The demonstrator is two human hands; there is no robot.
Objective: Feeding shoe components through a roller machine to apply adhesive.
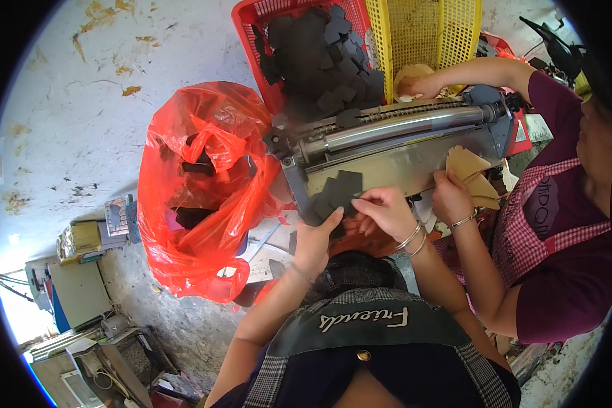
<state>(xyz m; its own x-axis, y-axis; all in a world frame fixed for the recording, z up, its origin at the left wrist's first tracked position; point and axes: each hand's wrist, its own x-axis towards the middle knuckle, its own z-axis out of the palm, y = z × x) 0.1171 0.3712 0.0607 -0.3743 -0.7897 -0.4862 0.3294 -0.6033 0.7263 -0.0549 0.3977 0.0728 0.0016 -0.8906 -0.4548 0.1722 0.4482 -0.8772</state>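
In my left hand (313, 243) is a fanned bunch of flat dark grey pieces (334, 197), gripped between thumb and fingers in front of a metal roller machine (394, 149). My right hand (387, 216), with bangles on its wrist, has its thumb and forefinger pinched at the right edge of these pieces. The pieces look like thin cut sheet with angular outlines; their material is unclear. Behind the bunch lies the machine's metal feed plate (381, 173), below a shiny roller (401, 129).
At the right a co-worker holds tan scalloped pieces (470, 173); their other hand reaches into a yellow basket (425, 30). A red basket (245, 20) with many dark pieces stands behind the machine. An open red plastic bag (177, 231) is at the left, beside the wall (81, 122).
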